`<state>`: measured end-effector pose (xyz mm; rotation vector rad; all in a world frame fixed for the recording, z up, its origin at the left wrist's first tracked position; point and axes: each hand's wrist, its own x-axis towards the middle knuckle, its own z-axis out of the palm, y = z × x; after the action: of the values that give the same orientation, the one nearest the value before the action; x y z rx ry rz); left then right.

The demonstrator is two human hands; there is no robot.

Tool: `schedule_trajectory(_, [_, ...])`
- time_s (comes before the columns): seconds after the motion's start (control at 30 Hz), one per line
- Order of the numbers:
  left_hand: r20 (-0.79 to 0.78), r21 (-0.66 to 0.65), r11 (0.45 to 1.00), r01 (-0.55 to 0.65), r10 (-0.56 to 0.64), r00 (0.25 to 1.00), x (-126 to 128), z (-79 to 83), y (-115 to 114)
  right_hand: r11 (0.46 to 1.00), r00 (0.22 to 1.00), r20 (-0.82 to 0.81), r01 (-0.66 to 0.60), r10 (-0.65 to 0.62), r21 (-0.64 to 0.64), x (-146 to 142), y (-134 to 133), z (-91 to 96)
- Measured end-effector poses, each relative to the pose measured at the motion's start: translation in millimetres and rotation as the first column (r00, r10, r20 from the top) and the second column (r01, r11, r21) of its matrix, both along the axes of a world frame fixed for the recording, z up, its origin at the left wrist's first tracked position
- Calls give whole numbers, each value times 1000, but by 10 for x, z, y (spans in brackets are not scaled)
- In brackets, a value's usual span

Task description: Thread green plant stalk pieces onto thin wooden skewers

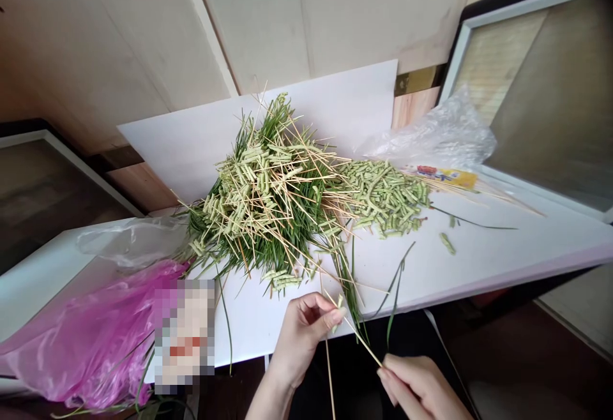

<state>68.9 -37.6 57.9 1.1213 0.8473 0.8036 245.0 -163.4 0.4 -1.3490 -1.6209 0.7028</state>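
Observation:
Over the table's front edge, my left hand (306, 327) pinches a short piece of green bean (340, 305) between thumb and fingertips. A thin bamboo skewer (363, 341) runs slantwise to that piece; whether its tip has gone through is hard to tell. My right hand (419, 383) grips the skewer lower down, its fingers closed. A second skewer (329, 375) hangs below my left hand. Beyond them rises a heap of skewered bean pieces (261, 177) mixed with long green leaves (287, 244), like chives. Loose cut beans (385, 196) lie to its right.
A pink plastic bag (105, 337) and a clear bag (136, 241) lie at left. Back right are another clear bag (440, 133) and a yellow packet (450, 177) with skewers. A white board (191, 145) leans behind. Stray leaves (397, 279) cross the white table (517, 254).

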Motion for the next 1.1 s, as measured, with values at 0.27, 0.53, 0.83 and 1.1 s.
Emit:
schedule_trajectory(0.27, [75, -82, 992, 94, -88, 993, 154, 40, -174, 769, 433, -893, -528, -123, -362, 48, -16, -47])
schedule_trajectory(0.53, [-103, 53, 977, 206, -200, 974, -3, 71, -23, 849, 702, -705, -309, -100, -428, 17, 47, -105])
schedule_trajectory(0.83, [-230, 202, 958, 202, -154, 961, -184, 119, 84, 844, 748, -663, -348, -11, -408, 21, 58, -254])
schedule_trajectory(1.1, [-68, 66, 977, 202, -198, 978, 2, -13, 14, 829, 606, -791, -401, -80, -391, -10, 50, -224])
